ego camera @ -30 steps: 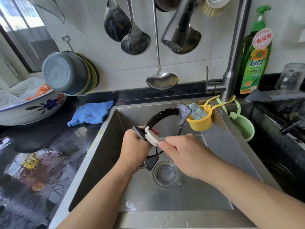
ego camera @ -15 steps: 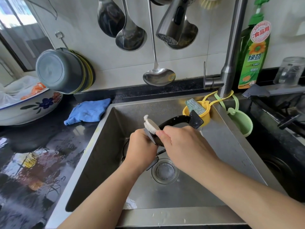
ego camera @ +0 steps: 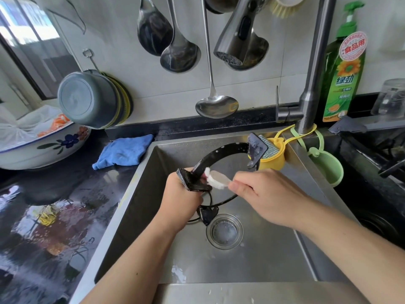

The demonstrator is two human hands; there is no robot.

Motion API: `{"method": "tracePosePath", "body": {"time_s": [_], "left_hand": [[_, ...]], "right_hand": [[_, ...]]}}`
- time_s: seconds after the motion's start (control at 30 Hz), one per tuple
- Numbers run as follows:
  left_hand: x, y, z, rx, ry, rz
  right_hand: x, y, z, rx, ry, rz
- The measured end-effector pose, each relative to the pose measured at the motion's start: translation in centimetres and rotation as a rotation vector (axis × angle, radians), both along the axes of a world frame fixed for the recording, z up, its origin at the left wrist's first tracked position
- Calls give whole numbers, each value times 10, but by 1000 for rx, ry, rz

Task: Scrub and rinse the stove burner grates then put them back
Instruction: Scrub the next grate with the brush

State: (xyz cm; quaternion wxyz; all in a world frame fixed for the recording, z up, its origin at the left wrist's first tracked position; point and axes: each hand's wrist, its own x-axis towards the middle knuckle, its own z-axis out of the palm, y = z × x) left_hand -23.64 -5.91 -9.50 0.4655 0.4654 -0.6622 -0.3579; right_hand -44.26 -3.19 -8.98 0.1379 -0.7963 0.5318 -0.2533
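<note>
The burner grate [ego camera: 221, 154], a black ring with flat prongs, is held on edge over the steel sink [ego camera: 252, 266], its plane roughly vertical. The visible arc runs from a near-left prong, at the left hand, up and back to a far-right prong in front of the yellow holder [ego camera: 274, 159]; the ring's widest span therefore lies along a near-left to far-right diagonal. A lower prong points down toward the drain [ego camera: 224, 231].

Change over the last half second: the white brush [ego camera: 217, 178] has moved from above the left hand, on the upper arc, down to the rim just beside the near-left prong, and the grate has been tipped so more of its arc is exposed. White suds speckle the top of the arc. Judgement: scrubbing is in progress, working section by section around the ring (rinsing and refitting remain).

The left hand [ego camera: 182, 200] grips the grate at the near-left prong, fingers wrapped behind it. The right hand [ego camera: 263, 194] pinches the brush handle, bristle head touching the rim; the two hands are close together.

Outward: the faucet head [ego camera: 234, 38] hangs above with no water visible; a dish-soap bottle [ego camera: 344, 69] stands at rear right, a blue cloth [ego camera: 125, 151] lies on the counter to the left.
</note>
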Motion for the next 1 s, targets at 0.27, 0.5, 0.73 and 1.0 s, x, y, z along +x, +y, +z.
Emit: {"method": "tracePosePath", "body": {"time_s": [0.27,0.5,0.73,1.0], "left_hand": [[-12,6,-1,3,-84,-55],[-6,6,6,-16,17,-33],[-18,4,-10,49,-77,38],[-7,2,0,49,38,53]], "right_hand": [[28,4,4,-30,-63,68],[6,-1,2,28,8,-4],[41,14,11,-131,-6,-112],[33,18,6,-81,30,-164]]}}
